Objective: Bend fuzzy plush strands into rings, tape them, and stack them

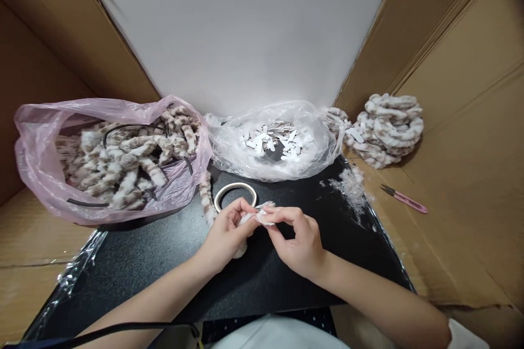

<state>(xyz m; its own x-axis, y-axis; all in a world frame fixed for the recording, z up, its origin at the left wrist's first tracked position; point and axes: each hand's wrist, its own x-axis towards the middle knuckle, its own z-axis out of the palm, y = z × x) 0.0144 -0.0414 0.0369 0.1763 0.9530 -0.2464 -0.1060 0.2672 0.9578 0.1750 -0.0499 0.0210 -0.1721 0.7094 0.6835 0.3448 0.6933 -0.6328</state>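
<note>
Above the black tabletop [164, 267], my two hands meet with their fingertips together. My left hand [229, 229] is closed around a furry strip [240, 251], whose pale end hangs below the fingers. At its tip my right hand [298, 237] pinches a small white piece [265, 218]; whether it is tape or a tag is partly hidden by the fingers. A roll of tape [218, 196] lies flat just behind my left hand. Beside it a brown-and-white furry strip [206, 196] runs back toward the pink bag.
A pink plastic bag [36, 174] full of furry strips lies left. A clear bag [229, 158] with white tags stands behind. Coiled furry cord [387, 128], pink thread snips [405, 199] and loose fluff [351, 188] are right. Cardboard walls [462, 120] flank the table.
</note>
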